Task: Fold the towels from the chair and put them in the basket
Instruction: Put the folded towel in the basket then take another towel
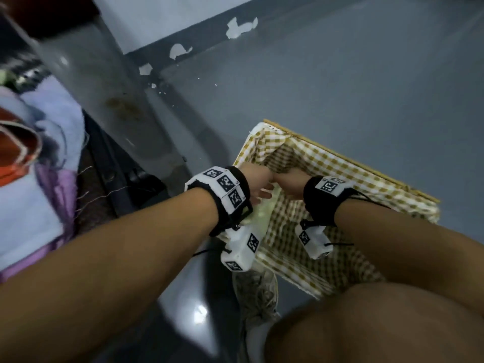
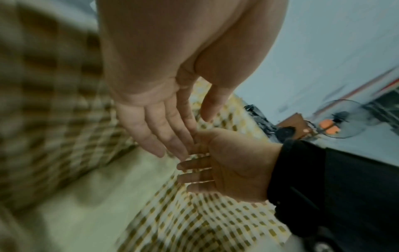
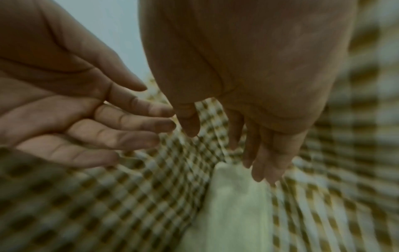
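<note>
A wicker basket (image 1: 354, 159) lined with yellow checked cloth (image 3: 129, 196) stands on the floor in front of me. A folded pale yellow-green towel (image 1: 262, 211) lies inside it along the left wall, also seen in the wrist views (image 2: 86, 204) (image 3: 233, 204). Both hands hover inside the basket just above the towel. My left hand (image 1: 259, 183) (image 2: 164, 133) has straight fingers and holds nothing. My right hand (image 1: 288, 186) (image 3: 257, 163) is likewise flat and empty, its fingers nearly touching the left hand's. Unfolded towels (image 1: 39, 158), light blue, purple and orange, are heaped on the chair at the far left.
The dark chair frame (image 1: 110, 179) stands left of the basket. A shoe (image 1: 258, 292) and my knee (image 1: 366, 323) are close to the basket's near side. Grey floor (image 1: 340, 74) stretches behind it. A fan (image 2: 339, 119) stands further off.
</note>
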